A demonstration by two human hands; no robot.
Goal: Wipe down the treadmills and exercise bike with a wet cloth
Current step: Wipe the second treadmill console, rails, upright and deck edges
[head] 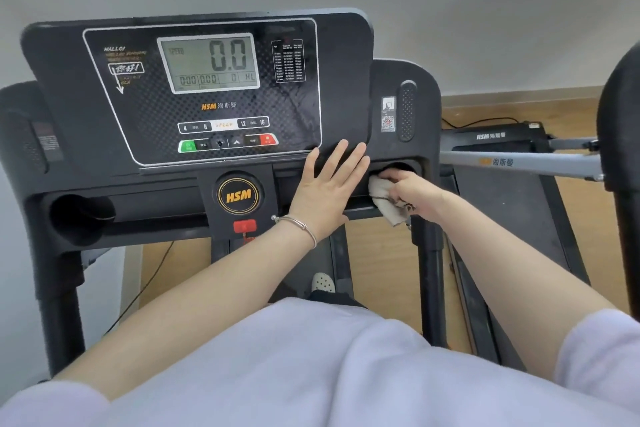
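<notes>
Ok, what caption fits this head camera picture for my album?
Right hand holds a cloth at the cup holder; left hand rests flat on the treadmill console.

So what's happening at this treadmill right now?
A person stands at the treadmill console. The right hand grips a beige cloth at the mouth of the right cup holder. The left hand rests flat, fingers straight, on the console's lower edge. The display reads 0.0. A second treadmill lies to the right.

Both forearms extended forward, left grip (pixel 323 191) flat with fingers spread, right grip (pixel 412 189) curled round cloth (pixel 381 196)
</notes>
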